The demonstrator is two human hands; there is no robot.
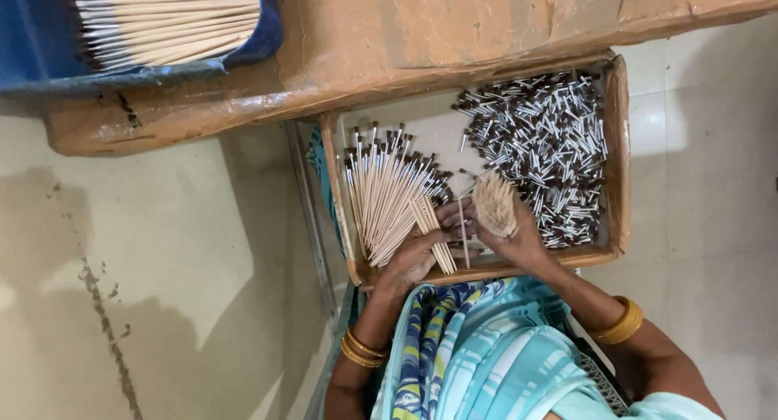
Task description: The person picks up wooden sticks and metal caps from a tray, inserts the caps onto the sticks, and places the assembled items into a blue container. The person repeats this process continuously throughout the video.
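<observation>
Head view: at the left end of the cardboard tray (617, 153), finished brushes (387, 195) lie fanned in a pile. Just right of them the left hand (415, 256) pinches a few brushes (438, 240). Near the tray's front edge the right hand (519, 238) closes round a bundle of bare sticks (494, 205). Metal tips (543, 149) heap at the tray's right end.

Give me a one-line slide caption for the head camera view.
Left hand and right hand hold wooden sticks over a cardboard tray.
</observation>
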